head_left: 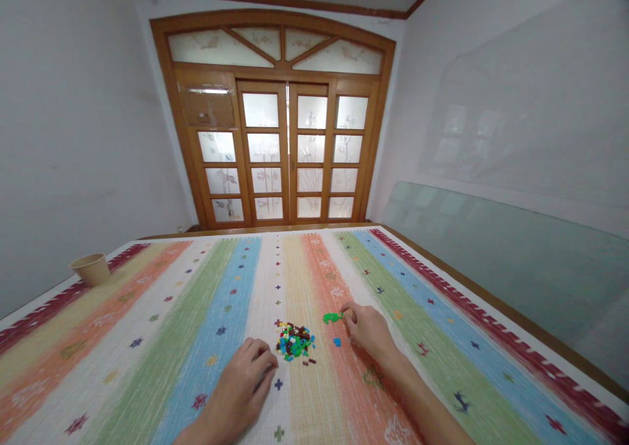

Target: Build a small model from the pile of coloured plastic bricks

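Observation:
A small heap of tiny coloured bricks point(295, 342) lies on the striped cloth point(162, 340) in front of me. My left hand point(246, 383) rests on the cloth just left of the heap, its fingers curled under; whatever is in them is hidden. My right hand point(366, 330) lies to the right of the heap, fingertips pinched on a small green brick assembly point(333, 317). A single blue brick point(337, 342) sits on the cloth beside that hand.
A tan paper cup point(92, 269) stands near the far left edge of the table. A large glass sheet point(515, 268) leans along the right wall. Wooden doors with frosted panes point(285, 156) close the far end of the room.

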### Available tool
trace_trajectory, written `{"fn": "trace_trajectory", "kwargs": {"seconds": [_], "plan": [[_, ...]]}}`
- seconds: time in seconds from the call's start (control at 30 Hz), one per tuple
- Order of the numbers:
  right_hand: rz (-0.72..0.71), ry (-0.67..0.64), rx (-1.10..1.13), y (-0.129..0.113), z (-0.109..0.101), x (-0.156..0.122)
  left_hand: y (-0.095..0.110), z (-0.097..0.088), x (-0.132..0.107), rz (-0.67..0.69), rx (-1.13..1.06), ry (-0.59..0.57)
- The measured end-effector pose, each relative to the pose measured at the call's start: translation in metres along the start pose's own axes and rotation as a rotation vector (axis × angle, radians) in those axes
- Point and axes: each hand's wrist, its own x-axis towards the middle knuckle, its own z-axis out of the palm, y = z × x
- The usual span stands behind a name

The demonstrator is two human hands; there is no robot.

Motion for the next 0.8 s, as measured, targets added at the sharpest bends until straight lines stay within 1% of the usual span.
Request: {"fn": "trace_trajectory", "kwargs": {"seconds": [0.5,0.67,0.8], "plan": [[0.027,-0.024,-0.007,0.0066,0.0037,0.0038,-0.0033,0.0019,-0.0018,-0.014,0.035,-0.07],[0.032,-0.034,-0.008,0.0058,0.0037,0.0035,-0.0008,-0.0003,0.0,-0.008,0.023,-0.058],[0.041,-0.041,-0.016,0.0056,0.0046,0.0036,-0.0026,0.0016,-0.0004,0.001,0.019,-0.041]]}}
